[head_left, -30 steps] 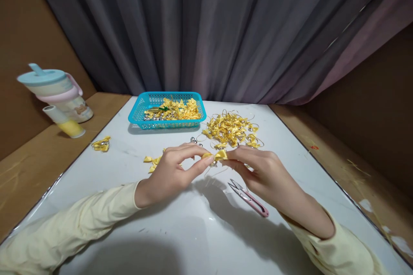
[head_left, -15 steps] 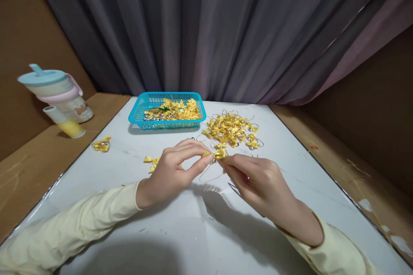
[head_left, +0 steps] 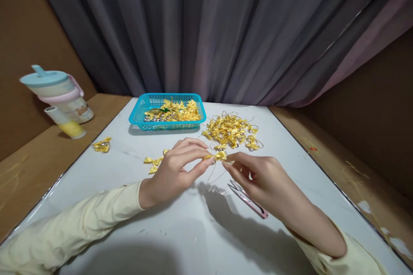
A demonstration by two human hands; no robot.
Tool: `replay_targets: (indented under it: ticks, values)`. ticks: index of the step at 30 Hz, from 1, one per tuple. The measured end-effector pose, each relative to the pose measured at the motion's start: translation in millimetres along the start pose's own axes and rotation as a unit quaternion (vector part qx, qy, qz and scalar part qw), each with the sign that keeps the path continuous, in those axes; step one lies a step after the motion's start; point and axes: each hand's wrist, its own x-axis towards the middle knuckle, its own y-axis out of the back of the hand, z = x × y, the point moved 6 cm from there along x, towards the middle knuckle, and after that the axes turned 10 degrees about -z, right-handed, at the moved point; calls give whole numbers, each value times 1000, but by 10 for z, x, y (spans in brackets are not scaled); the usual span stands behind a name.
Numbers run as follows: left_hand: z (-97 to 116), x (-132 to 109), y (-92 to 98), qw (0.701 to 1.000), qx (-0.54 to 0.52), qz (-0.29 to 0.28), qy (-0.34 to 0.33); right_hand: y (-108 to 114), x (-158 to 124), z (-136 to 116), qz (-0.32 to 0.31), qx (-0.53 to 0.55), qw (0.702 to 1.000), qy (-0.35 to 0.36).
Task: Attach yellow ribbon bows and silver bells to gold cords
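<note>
In front of the perforated plastic basket (head_left: pixel 161 125), the left hand (head_left: pixel 177 167) pinched a glossy ribbon bow (head_left: pixel 220 155); farther right, the right hand (head_left: pixel 263 177) adjoined it, hold unclear. Marbled tabletop (head_left: pixel 122 157) underlay the basket; pleated curtain (head_left: pixel 206 30) hung behind.

The bow (head_left: pixel 221 155) is yellow, the basket (head_left: pixel 167 125) turquoise, the tabletop (head_left: pixel 112 172) white, grey-veined.

tabletop (head_left: pixel 112 167) bright | curtain (head_left: pixel 193 30) dim | soft shadows falling nearside | wide-angle stretch toward edges | fine detail slightly soft
</note>
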Motion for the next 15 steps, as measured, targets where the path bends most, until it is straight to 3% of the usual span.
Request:
replay_targets:
  ticks: [2, 6, 15]
  values:
    - [-8, 0, -10, 1000, 3, -7, 2, 86, -60, -21, 24, -14, 1000, 5]
    - [-26, -5, -56, 999, 2, -35, 11, 191, -139, -166, 77, -43, 992, 88]
    - [19, -33, -158, 996, 30, -88, -11, -81, 8, -213, 59, -83, 976, 192]
